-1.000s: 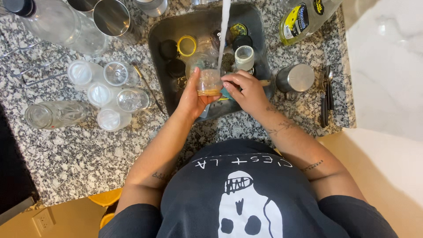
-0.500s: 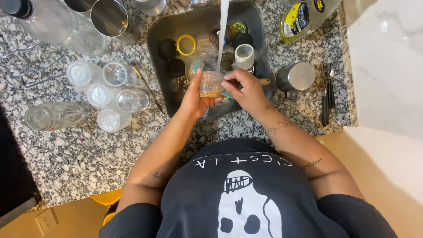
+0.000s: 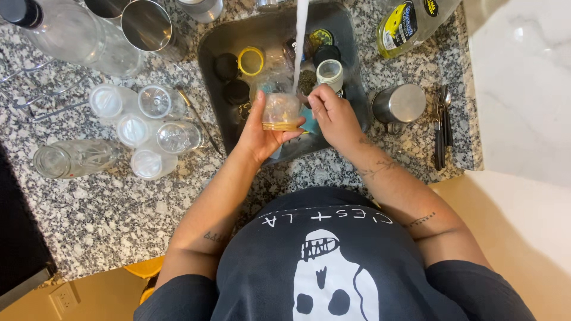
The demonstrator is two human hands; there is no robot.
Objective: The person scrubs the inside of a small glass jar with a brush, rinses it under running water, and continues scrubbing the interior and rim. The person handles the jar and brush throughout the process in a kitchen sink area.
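My left hand point(image 3: 260, 135) grips a small clear glass jar point(image 3: 281, 111) with a golden rim, held over the dark sink point(image 3: 216, 71) under a stream of tap water point(image 3: 300, 41). My right hand point(image 3: 333, 116) is beside the jar on its right, fingers curled around something blue that is mostly hidden. In the sink lie dark lids point(image 3: 226, 66), a yellow ring lid point(image 3: 251, 60) and a small white-capped jar point(image 3: 331, 74).
Several clear jars and bottles point(image 3: 137, 122) stand on the granite counter left of the sink, with a lying bottle point(image 3: 74, 158). Metal cups point(image 3: 147, 25) are at the back left. A steel cup point(image 3: 399, 104), cutlery point(image 3: 441, 125) and a yellow soap bottle point(image 3: 407, 25) sit at the right.
The jar stays under the running water; both hands have shifted only slightly, with the right hand's fingers moving at the jar's side.
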